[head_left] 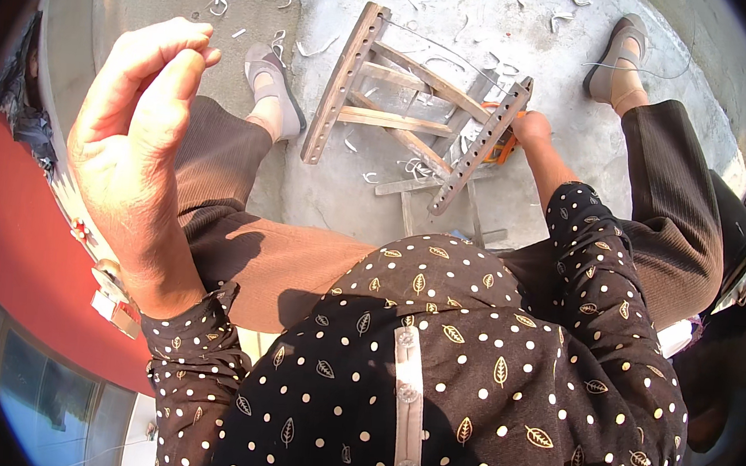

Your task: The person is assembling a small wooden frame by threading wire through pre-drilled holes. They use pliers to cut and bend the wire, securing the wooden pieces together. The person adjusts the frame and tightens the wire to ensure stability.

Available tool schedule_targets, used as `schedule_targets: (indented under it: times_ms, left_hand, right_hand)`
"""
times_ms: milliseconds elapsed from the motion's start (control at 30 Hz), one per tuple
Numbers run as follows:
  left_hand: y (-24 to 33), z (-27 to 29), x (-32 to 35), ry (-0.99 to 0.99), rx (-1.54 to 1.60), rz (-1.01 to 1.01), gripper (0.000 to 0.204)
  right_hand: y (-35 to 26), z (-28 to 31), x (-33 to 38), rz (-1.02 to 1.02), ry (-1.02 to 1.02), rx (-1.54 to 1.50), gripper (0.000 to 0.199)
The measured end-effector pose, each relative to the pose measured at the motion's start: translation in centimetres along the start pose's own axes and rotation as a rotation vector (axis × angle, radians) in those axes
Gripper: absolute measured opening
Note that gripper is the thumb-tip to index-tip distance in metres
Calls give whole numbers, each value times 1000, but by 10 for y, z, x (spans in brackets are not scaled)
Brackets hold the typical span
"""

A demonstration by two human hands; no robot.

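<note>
My left hand (139, 115) is raised at the left, its thumb and fingertips pressed together. Whatever sits in that pinch, if anything, is too small to make out. A wooden folding stool frame (396, 121) stands tilted on the ground between my feet. Rows of holes run along its two top rails, and a thin cord (438, 43) stretches between them. Just right of the right rail (483, 145), my right hand (535, 128) closes round an orange and black tool (503, 148). That rail hides part of the tool and my fingers.
Curled white strips (318, 48) are scattered over the concrete ground (358, 201). My shoes (274, 91) flank the stool frame. A red surface (26, 238) lies at the left, beside a dark crumpled sheet (29, 105). Dark objects (744, 248) stand by my right leg.
</note>
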State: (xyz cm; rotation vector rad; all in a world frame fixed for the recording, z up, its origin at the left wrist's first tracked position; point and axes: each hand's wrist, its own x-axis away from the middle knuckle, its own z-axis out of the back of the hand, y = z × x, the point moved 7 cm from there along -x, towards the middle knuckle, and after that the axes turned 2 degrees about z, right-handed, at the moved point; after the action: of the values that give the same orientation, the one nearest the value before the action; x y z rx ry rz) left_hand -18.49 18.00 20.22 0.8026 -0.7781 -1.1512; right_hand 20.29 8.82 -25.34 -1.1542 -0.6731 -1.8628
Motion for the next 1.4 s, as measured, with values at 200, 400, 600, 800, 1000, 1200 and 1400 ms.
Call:
schedule_targets:
  times_ms: [200, 400, 600, 800, 1000, 1200, 1400]
  left_hand:
    - [-4, 9, 1, -17, 70, 43, 18]
    - [-15, 11, 0, -25, 152, 164, 33]
    - [-27, -10, -5, -55, 419, 242, 43]
    - [-37, -45, 7, -301, 576, 216, 31]
    - [-35, -65, 14, -363, 744, 210, 23]
    - [-39, -69, 14, -367, 914, 202, 16]
    - [-28, -75, 19, -509, 997, 79, 16]
  right_hand:
    - [0, 47, 16, 77, 89, -187, 24]
    - [-31, 141, 77, 187, 188, -764, 12]
    - [-119, 198, 225, 775, 117, -832, 12]
    - [-186, 156, 353, 1098, -57, -816, 15]
    - [-200, 127, 380, 1116, -117, -905, 14]
    - [-181, 99, 370, 1119, -347, -967, 35]
    - [-176, 58, 389, 1072, -1037, -1215, 56]
